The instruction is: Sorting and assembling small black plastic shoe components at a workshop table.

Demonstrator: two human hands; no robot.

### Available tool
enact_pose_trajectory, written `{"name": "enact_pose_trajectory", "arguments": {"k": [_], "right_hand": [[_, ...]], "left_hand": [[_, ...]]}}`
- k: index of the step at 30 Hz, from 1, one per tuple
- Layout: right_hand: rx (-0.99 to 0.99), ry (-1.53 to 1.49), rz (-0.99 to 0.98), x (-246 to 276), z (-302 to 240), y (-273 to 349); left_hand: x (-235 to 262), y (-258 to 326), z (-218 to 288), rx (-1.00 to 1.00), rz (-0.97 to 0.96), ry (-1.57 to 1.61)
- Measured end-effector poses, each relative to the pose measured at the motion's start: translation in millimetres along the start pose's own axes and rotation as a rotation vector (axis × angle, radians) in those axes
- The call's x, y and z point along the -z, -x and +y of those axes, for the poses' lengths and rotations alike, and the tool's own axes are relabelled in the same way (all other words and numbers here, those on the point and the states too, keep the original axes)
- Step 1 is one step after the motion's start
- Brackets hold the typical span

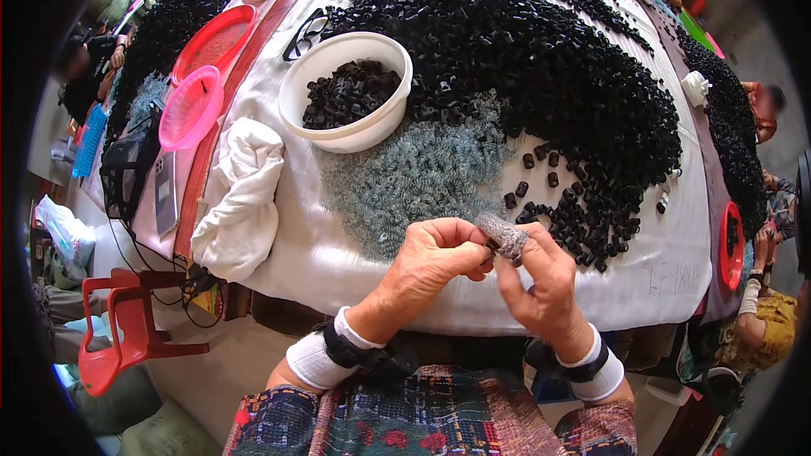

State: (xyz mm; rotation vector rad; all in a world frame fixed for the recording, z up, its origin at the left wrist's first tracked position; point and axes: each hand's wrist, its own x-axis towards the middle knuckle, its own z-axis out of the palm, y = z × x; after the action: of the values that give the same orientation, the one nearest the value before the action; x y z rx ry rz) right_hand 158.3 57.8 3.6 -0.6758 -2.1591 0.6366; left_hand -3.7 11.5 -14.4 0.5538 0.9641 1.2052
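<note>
My left hand point(427, 274) pinches a small black part point(491, 247) between thumb and fingers, low over the table's near side. Close against it is my right hand point(545, 287), its index finger covered with a grey wrap point(504, 236). The right fingers are bent toward the same spot, and what they hold is too small to make out. Just beyond my hands lies a heap of small clear-grey coiled springs point(414, 186). Loose black plastic pieces point(583, 219) are scattered to the right, running into a big black pile point(541, 59) behind.
A white bowl point(293, 114) of black pieces stands left of the pile, near eyeglasses point(306, 34). A white cloth point(241, 203) lies at the left, with pink point(165, 122) and red point(180, 67) basins beyond. A red chair point(127, 350) stands lower left. Other people sit around the tables.
</note>
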Motion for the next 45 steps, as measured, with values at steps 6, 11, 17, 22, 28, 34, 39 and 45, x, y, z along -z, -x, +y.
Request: {"name": "enact_pose_trajectory", "arguments": {"k": [6, 11, 17, 22, 28, 34, 39, 45], "right_hand": [[-0.249, -0.301, 0.034, -1.7, -1.2, 0.8], [-0.460, -0.549, 0.094, -2.9, 0.5, 0.6], [-0.509, -0.605, 0.080, -2.4, -0.5, 4.0], [-0.508, -0.594, 0.057, -2.8, 1.8, 1.7], [-0.567, -0.697, 0.038, -4.7, 3.3, -2.7], [-0.305, -0.378, 0.166, -10.6, 10.3, 3.2], [-0.213, -0.269, 0.185, -13.5, 13.4, 2.3], [-0.040, 0.034, 0.097, -3.6, 13.4, -0.7]], "left_hand": [[6.2, -0.9, -2.9, -0.027, -0.089, -0.029], [0.5, 4.5, 4.1, -0.031, -0.076, -0.041], [7.2, 5.6, -1.0, -0.016, -0.106, -0.037], [5.3, 5.7, -0.6, 0.015, -0.050, -0.041], [9.6, 7.4, -1.4, -0.041, -0.021, -0.094], [7.2, 7.5, 0.5, -0.098, 0.008, -0.090], [7.0, 6.2, -0.7, -0.120, 0.007, -0.148], [7.7, 2.7, -4.5, -0.128, 0.041, -0.234]]}}
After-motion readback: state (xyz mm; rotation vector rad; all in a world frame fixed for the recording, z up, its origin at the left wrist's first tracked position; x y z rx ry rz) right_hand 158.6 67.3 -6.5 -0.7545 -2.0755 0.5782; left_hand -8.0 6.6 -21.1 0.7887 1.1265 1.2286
